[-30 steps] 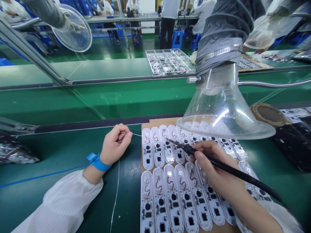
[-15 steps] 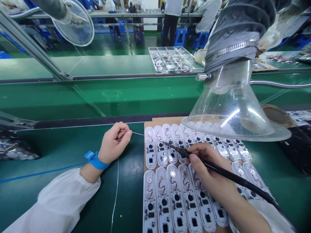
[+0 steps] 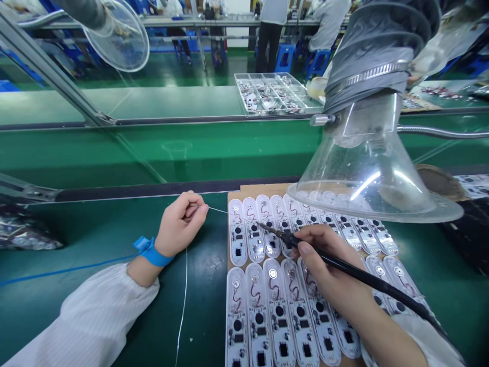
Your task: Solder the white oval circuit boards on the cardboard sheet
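My left hand (image 3: pixel 185 224) pinches a thin solder wire (image 3: pixel 182 311); its free end runs right, over the back row of boards, and the rest trails down across the bench. In my right hand (image 3: pixel 332 260) is a black soldering iron (image 3: pixel 277 233), held like a pen. Its tip meets the wire's end over the second white oval housing (image 3: pixel 253 244) from the left. Each housing holds a circuit board, a round metal disc and thin red wires. A blue wrist strap (image 3: pixel 155 253) circles my left wrist. My right hand hides part of the front row.
A clear fume-extractor hood (image 3: pixel 367 183) hangs low over the back row's right side. Cardboard (image 3: pixel 263 189) lies beneath the housings. Beyond the green divider stands a compartment tray (image 3: pixel 275 94) of small parts. A dark bag (image 3: pixel 26 229) sits at left. Other people work farther back.
The view has shifted very slightly. Both hands keep almost the same pose, with the iron's tip still at the second housing.
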Tool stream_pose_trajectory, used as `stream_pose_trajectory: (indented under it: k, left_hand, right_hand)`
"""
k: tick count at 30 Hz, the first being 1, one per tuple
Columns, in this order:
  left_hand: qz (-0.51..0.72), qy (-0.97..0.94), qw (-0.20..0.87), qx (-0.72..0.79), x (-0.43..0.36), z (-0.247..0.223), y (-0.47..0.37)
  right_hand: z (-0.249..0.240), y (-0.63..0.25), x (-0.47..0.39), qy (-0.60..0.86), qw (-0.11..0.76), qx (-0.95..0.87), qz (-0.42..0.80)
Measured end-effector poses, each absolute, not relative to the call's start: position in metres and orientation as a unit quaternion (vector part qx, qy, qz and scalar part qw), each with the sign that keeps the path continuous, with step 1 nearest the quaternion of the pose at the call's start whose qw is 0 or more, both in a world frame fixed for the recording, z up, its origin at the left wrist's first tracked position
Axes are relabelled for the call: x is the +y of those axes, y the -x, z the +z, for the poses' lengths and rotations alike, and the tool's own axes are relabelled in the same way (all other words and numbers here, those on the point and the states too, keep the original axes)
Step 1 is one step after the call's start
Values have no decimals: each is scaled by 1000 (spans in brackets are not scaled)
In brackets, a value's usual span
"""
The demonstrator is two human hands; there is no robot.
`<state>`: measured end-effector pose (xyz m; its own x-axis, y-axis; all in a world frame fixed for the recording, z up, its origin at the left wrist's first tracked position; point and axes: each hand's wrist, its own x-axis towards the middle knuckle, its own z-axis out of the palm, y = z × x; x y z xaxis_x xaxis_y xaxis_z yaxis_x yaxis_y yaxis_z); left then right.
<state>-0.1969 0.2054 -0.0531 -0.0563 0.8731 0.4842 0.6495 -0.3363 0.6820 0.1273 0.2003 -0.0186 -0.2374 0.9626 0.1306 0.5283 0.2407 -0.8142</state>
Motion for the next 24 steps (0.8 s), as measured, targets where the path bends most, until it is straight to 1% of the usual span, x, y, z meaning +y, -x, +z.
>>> stream_pose_trajectory:
  k: [3, 13, 24]
  left_hand:
    - [470, -667, 119, 566, 206, -54, 198]
    - [457, -688, 106, 554, 206, -53, 199]
    - [443, -712, 116, 533, 208, -56, 199]
  right_hand:
    - [-20, -128, 199, 517, 353, -708, 328]
    - [-16, -120, 200, 511, 314, -706, 377]
    - [-17, -117, 203, 505, 294, -731, 353]
